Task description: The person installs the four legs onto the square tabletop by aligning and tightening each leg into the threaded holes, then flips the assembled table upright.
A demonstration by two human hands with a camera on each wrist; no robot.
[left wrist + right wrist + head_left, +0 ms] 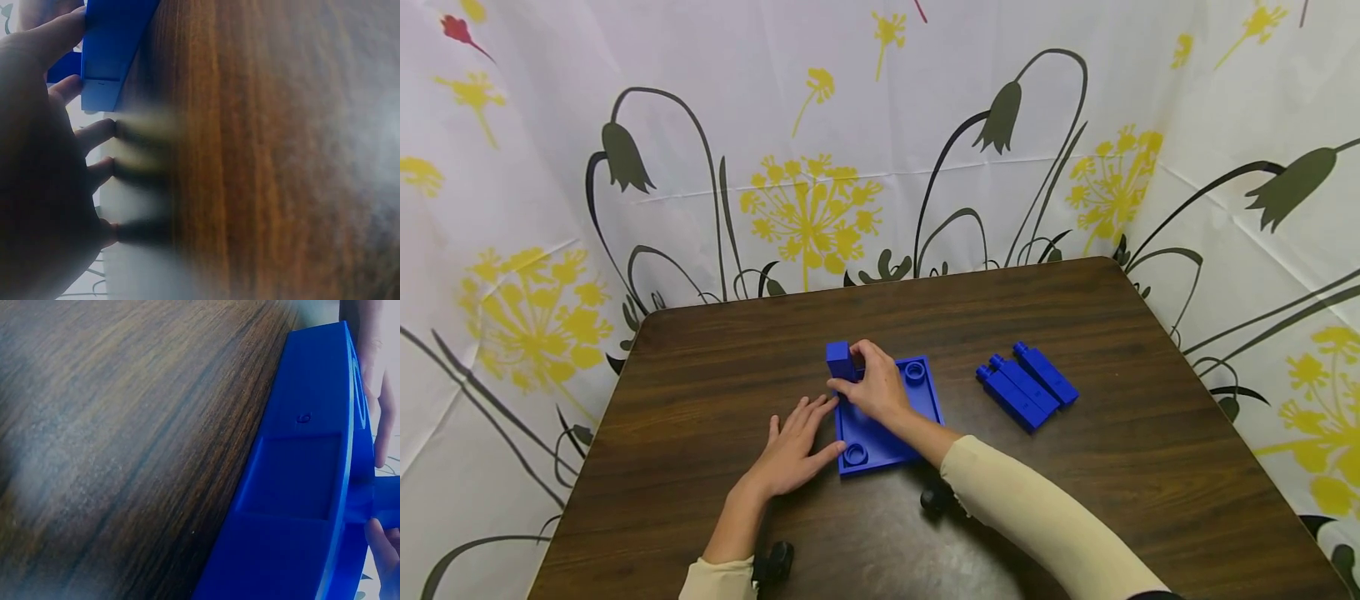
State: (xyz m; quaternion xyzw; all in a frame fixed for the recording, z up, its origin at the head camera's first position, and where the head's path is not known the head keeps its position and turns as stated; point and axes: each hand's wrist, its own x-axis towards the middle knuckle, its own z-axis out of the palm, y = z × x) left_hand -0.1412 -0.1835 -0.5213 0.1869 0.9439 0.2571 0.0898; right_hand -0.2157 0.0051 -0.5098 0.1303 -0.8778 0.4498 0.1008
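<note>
a blue post [840, 360] was held roughly upright over the far left corner of a shallow blue tray [880, 440], which lay flat near the middle of the table [700, 358]. the post was pinched between the thumb and fingers of the right hand [880, 385]; whether its lower end was seated could not be made out. the fingers of the left hand [793, 454] were spread apart, its thumb touching the tray's near left corner.

the post was judged to be light, stiff plastic, smooth enough to turn a little under a loose grip but not easily broken. it was thought best gripped low on opposite flat sides, so that tilting could be limited. the tray, probably light too and apt to slide on the smooth wood, was best steadied by its rim. three blue posts [1024, 386] lay together to the right, where their flat sides offered good holds.
</note>
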